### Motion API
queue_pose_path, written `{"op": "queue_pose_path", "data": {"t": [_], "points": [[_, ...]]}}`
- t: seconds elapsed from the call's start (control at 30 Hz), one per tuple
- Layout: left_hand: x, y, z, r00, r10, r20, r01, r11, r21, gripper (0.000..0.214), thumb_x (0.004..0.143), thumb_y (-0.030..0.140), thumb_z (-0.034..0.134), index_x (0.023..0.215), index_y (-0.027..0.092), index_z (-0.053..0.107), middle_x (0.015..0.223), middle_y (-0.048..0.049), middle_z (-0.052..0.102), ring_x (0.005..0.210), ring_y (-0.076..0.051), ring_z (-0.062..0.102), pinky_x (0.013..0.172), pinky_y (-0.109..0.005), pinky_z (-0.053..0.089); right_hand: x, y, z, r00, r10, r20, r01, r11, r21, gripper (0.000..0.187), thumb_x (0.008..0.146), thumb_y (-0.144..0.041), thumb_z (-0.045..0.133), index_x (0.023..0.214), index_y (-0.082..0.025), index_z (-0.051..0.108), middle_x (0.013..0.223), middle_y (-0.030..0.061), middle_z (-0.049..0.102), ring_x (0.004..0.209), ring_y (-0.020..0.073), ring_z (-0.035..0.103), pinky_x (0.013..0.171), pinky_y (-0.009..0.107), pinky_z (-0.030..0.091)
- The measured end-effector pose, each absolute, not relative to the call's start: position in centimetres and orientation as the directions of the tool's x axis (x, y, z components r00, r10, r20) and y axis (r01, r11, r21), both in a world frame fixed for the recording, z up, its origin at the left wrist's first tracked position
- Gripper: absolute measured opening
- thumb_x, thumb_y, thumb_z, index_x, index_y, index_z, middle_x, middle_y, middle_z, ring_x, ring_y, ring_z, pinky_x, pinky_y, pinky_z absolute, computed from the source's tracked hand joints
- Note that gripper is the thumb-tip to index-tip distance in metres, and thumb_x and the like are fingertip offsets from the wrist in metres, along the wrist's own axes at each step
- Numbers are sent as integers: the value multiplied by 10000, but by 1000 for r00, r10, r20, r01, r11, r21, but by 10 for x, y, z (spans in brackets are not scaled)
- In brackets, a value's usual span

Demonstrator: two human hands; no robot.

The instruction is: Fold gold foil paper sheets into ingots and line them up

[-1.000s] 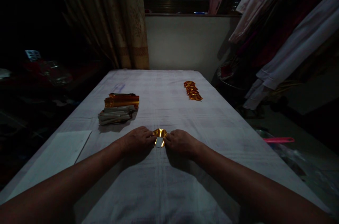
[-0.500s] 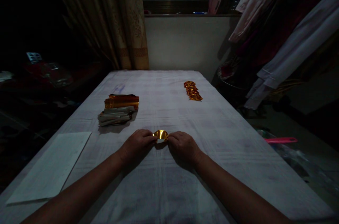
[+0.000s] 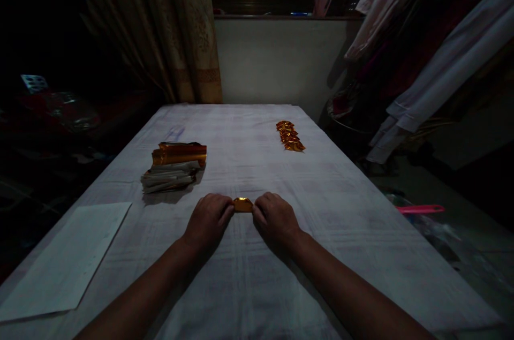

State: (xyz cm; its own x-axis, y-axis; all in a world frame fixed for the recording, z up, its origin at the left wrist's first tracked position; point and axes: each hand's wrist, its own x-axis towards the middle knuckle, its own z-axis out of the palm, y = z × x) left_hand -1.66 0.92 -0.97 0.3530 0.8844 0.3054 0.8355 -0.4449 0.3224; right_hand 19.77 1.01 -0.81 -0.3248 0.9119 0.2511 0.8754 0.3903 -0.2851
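Note:
A small piece of folded gold foil paper (image 3: pixel 243 204) lies between my hands, close to the tablecloth. My left hand (image 3: pixel 210 220) pinches its left end, and my right hand (image 3: pixel 276 218) pinches its right end; the fingertips are partly hidden by the knuckles. To the left sits a stack of foil paper sheets, with a gold curled part (image 3: pixel 180 155) behind and a grey-white part (image 3: pixel 172 177) in front. Farther off at the right, several folded gold foil pieces (image 3: pixel 289 136) lie in an overlapping row.
A pale checked cloth covers the table (image 3: pixel 249 276). A white sheet (image 3: pixel 66 262) lies at its left edge. Beyond the far edge are a wall (image 3: pixel 277 61) and a curtain (image 3: pixel 188 51). Clothes (image 3: pixel 441 67) hang at the right, above a pink handle (image 3: pixel 421 209).
The foil between my hands was bowed with a gap beneath it; now it looks flatter and lower. Both hands keep their grip at its ends. The view has shifted slightly.

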Motion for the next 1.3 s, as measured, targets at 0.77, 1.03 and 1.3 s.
{"op": "queue_pose_path", "data": {"t": [0.77, 1.03, 1.3], "points": [[-9, 16, -11, 325, 889, 323, 874, -413, 257, 136, 979, 227, 558, 971, 237, 694, 934, -41, 707, 851, -226, 613, 734, -354, 437, 192, 13, -12, -346, 900, 263, 878, 410, -248, 272, 1003, -259, 555, 1229, -307, 699, 1114, 86, 677, 979, 238, 573, 801, 340, 407], [-14, 18, -15, 365, 869, 336, 857, -454, 245, 172, 955, 211, 609, 1046, 268, 743, 979, -36, 734, 867, -214, 630, 756, -350, 453, 190, 12, -12, -426, 873, 238, 847, 477, -234, 410, 992, -308, 548, 1382, -194, 601, 1464, 143, 556, 1360, 317, 452, 1084, 489, 355], [-15, 17, -17, 386, 862, 330, 862, -464, 206, 255, 974, 217, 559, 1152, 291, 725, 986, -52, 691, 865, -217, 615, 755, -353, 458, 190, 10, -7, -537, 843, 37, 815, 530, -235, 610, 1030, -487, 440, 1546, -165, 398, 1615, 135, 355, 1525, 336, 229, 1213, 616, 162]]}}
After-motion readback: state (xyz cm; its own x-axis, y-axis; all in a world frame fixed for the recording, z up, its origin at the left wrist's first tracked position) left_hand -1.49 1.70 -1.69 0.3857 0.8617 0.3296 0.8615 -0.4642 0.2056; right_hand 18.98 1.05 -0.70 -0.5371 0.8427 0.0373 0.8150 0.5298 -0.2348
